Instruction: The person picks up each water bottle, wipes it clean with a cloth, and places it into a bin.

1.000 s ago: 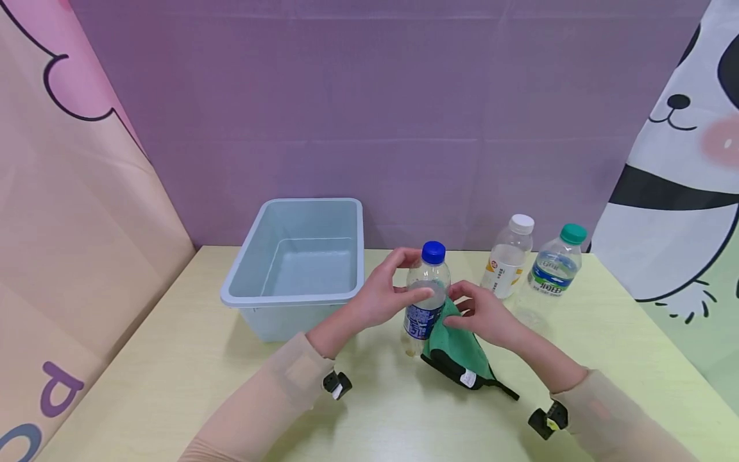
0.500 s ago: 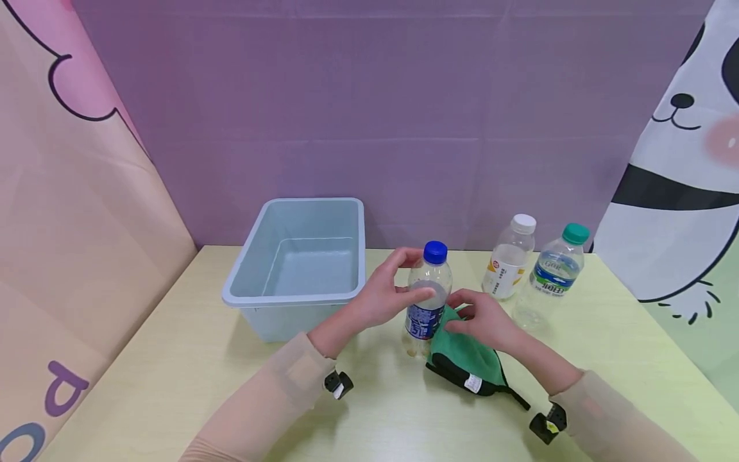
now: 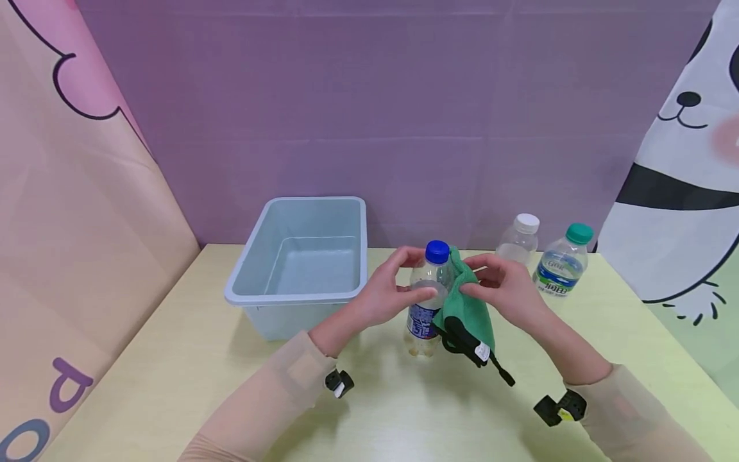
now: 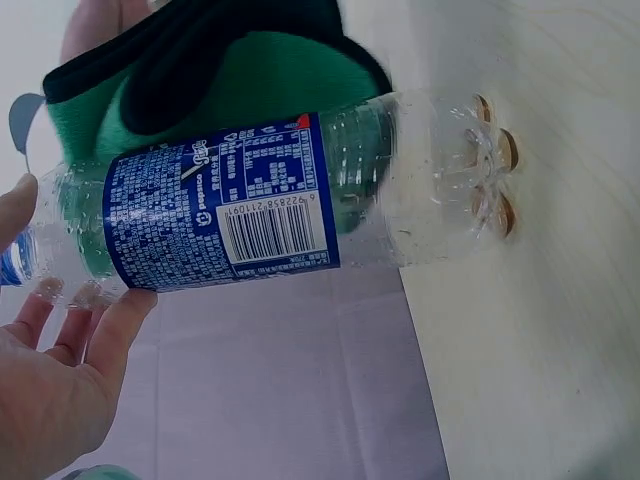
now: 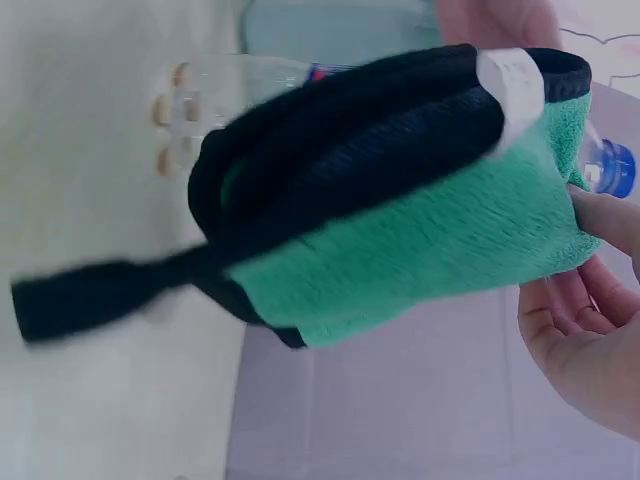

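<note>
My left hand grips a clear plastic bottle with a blue cap and blue label around its upper part. The bottle stands upright on the table, its base showing in the left wrist view. Against its right side is a green cloth with black edging, a white tag and a black strap. Thumb and fingers of my right hand pinch the cloth's upper end, level with the bottle's shoulder. The cloth hangs down from there, partly covering the label.
Left of the bottle stands a light blue plastic bin. Behind my right hand are a white-capped bottle, partly hidden, and a green-capped bottle. A purple backdrop rises at the table's far edge.
My right hand has gone up along the bottle, lifting the green cloth from around label height to near the cap. The left hand keeps its hold on the bottle.
</note>
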A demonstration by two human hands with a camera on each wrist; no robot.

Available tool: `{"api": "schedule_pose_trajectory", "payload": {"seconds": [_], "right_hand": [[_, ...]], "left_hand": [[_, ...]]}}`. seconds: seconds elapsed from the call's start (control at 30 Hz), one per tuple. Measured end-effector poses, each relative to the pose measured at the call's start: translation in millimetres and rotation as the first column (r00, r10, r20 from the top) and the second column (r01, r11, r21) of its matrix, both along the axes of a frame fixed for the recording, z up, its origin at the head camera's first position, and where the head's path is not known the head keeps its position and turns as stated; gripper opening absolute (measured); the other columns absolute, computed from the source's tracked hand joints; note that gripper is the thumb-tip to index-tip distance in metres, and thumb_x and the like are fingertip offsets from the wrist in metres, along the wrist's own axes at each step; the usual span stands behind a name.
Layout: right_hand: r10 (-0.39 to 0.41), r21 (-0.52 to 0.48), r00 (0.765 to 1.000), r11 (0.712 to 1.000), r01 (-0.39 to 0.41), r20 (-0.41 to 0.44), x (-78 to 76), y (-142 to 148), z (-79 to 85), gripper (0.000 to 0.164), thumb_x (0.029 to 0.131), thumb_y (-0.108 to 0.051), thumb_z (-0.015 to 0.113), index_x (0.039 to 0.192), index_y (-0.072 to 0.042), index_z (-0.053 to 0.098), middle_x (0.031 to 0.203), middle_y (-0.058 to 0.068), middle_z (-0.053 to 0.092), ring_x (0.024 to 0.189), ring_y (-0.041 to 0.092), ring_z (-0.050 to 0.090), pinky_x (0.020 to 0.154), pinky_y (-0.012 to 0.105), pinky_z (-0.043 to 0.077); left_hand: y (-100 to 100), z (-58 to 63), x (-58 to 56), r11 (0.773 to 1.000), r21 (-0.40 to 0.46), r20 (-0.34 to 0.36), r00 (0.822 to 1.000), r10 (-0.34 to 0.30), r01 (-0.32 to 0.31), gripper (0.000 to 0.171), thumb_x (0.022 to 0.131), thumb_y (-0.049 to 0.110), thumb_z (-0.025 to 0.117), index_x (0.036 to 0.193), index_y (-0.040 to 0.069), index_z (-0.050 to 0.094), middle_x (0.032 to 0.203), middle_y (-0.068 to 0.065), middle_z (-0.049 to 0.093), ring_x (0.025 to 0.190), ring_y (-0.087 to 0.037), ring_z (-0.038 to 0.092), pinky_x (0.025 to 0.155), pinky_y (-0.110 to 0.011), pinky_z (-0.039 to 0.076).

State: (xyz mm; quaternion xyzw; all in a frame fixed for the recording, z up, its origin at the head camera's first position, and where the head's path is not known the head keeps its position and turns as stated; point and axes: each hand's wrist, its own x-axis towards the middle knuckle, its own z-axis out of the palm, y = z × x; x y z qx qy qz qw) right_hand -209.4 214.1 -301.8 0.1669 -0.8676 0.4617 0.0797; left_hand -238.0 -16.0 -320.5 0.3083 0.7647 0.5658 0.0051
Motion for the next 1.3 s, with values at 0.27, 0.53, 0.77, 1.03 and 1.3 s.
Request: {"api": "schedule_pose_trajectory", "payload": {"seconds": [0.27,0.53,0.77,1.03,1.3], "right_hand": [[0.008,-0.065,0.997,0.998,-0.013,-0.077,-0.7,-5.3,4.8,0.035,0.088,-0.005,0.072,0.121,0.003,0.063,0.110,0.020,0.066,0.085,0.023,0.065,0.070,0.021,0.054],[0.081,-0.001,0.997,0.997,-0.081,0.003,-5.2,-1.8,-6.1,0.035,0.088,-0.001,0.071,0.119,0.006,0.056,0.112,0.021,0.061,0.094,0.034,0.065,0.078,0.029,0.056],[0.177,0.098,0.980,0.978,-0.186,0.094,-16.4,-3.4,-40.8,0.031,0.084,0.002,0.072,0.111,0.006,0.058,0.107,0.019,0.063,0.093,0.033,0.067,0.081,0.040,0.057],[0.167,0.210,0.974,0.958,-0.197,0.154,-22.5,-6.6,-66.6,0.028,0.081,-0.001,0.076,0.102,0.001,0.059,0.100,0.011,0.062,0.088,0.030,0.066,0.079,0.040,0.056],[0.119,0.175,0.985,0.975,-0.140,0.126,-17.6,-7.0,-69.1,0.027,0.081,-0.003,0.077,0.102,0.001,0.062,0.099,0.011,0.065,0.085,0.026,0.066,0.076,0.039,0.057]], "left_hand": [[-0.5,-0.6,-0.2,1.000,0.002,-0.009,1.000,-0.007,0.007,0.054,0.088,0.011,0.074,0.134,0.007,0.047,0.131,-0.011,0.050,0.123,-0.026,0.046,0.087,-0.034,0.054],[-1.3,-1.3,-1.0,1.000,0.004,-0.011,1.000,-0.005,0.005,0.055,0.087,0.012,0.074,0.134,0.006,0.046,0.131,-0.011,0.050,0.123,-0.026,0.046,0.087,-0.034,0.054],[-0.6,-2.8,-1.4,1.000,0.011,0.002,1.000,-0.013,0.013,0.054,0.089,0.013,0.073,0.135,0.006,0.045,0.131,-0.013,0.050,0.124,-0.029,0.045,0.088,-0.034,0.054],[1.1,-1.0,-0.1,1.000,0.016,0.007,1.000,-0.011,0.011,0.056,0.088,0.011,0.073,0.136,0.007,0.045,0.131,-0.011,0.050,0.123,-0.025,0.046,0.087,-0.032,0.054],[0.5,-1.3,0.8,1.000,0.006,0.013,1.000,-0.004,0.004,0.055,0.089,0.013,0.073,0.136,0.007,0.045,0.132,-0.010,0.050,0.123,-0.025,0.045,0.088,-0.033,0.053]]}}
